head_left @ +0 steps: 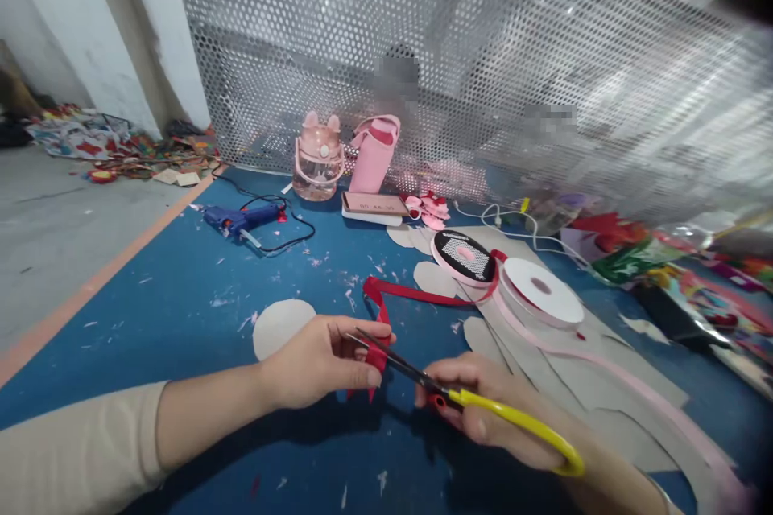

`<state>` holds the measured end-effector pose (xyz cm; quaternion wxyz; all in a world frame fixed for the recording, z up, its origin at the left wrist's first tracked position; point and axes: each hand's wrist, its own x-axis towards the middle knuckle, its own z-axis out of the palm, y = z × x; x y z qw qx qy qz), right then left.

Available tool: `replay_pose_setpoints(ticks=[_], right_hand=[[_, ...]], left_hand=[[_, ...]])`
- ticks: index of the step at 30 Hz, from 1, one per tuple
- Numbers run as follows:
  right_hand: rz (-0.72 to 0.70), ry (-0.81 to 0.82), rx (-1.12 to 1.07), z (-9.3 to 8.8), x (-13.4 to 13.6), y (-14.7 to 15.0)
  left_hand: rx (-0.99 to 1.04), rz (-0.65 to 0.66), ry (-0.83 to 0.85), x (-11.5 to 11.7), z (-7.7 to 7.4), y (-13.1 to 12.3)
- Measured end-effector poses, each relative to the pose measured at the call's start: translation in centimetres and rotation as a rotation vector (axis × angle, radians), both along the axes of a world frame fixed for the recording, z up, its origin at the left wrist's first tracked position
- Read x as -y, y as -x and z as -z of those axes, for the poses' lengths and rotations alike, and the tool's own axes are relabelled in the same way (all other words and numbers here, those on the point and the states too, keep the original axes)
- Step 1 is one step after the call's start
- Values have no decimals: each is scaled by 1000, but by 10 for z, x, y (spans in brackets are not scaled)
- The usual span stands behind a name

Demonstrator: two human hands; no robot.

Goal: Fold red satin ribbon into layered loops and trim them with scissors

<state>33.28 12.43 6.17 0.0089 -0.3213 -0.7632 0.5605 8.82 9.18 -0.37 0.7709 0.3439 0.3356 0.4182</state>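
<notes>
My left hand (323,362) pinches the end of a red ribbon (416,294) that trails back across the blue table (199,290) to a spool with a black-patterned face (464,255). My right hand (483,402) grips yellow-handled scissors (483,404), whose dark blades are around the ribbon right by my left fingertips. A second spool with a white face (539,288) feeds a pale pink ribbon (609,374) toward the lower right.
A blue glue gun (241,219) with a black cord lies at the back left. A pink bottle (317,157), pink pouch (373,153) and phone (374,206) stand before a perforated metal screen (483,56). Grey card cutouts (281,326) and colourful scraps (682,273) lie about.
</notes>
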Motion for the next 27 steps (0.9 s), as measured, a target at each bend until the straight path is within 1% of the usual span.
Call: replay_pose_setpoints(ticks=[7,13,20,22,24,27], right_hand=[[5,-96,14,5,5,-3],[5,-60,30,13,5,-6],[13,-30,47,15,4,-9],[54,-10,23,13,2,-15],[131,41,-39,8,-1,-21],[195,119,-125,-6,-7,-26]], left_hand=[[-73,31,11,1,0,1],[-97,62,8,-1,1,2],[-157,84,-6,-1,1,3],[-189,73,-22,0,3,4],[-214,59,-43,0,5,4],[-197,51,-49,0,6,5]])
